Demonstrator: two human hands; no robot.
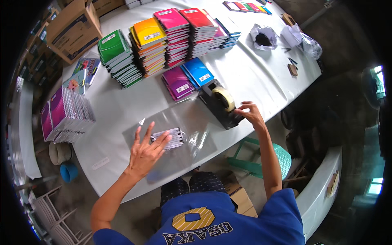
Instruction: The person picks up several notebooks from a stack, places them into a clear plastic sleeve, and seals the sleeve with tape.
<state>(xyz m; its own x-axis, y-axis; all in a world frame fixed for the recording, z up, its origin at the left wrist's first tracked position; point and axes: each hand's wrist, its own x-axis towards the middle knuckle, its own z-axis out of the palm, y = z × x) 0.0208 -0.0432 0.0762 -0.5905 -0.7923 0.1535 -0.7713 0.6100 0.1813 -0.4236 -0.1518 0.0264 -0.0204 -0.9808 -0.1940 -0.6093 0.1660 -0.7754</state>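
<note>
My left hand (148, 150) is open, fingers spread, its fingertips on or just over a small bundle of white layered pieces with dark marks (173, 139). Clear plastic film (192, 153) lies around that bundle; what the pieces are is hard to tell. At the front end of a black tape dispenser (218, 108), my right hand (251, 114) has thumb and finger pinched together. Any strip of tape between them is too small to see. A pale roll of tape (223, 99) sits in the dispenser. Just behind it lie purple (178, 83) and blue spiral notebooks (199, 72).
Tall stacks of green (114, 47), yellow (149, 32), pink (170, 18) and red notebooks (198, 20) line the table's far side. More purple notebooks (65, 112) stand at the left edge. A cardboard box (73, 30) is far left; a green stool (281, 161) stands right.
</note>
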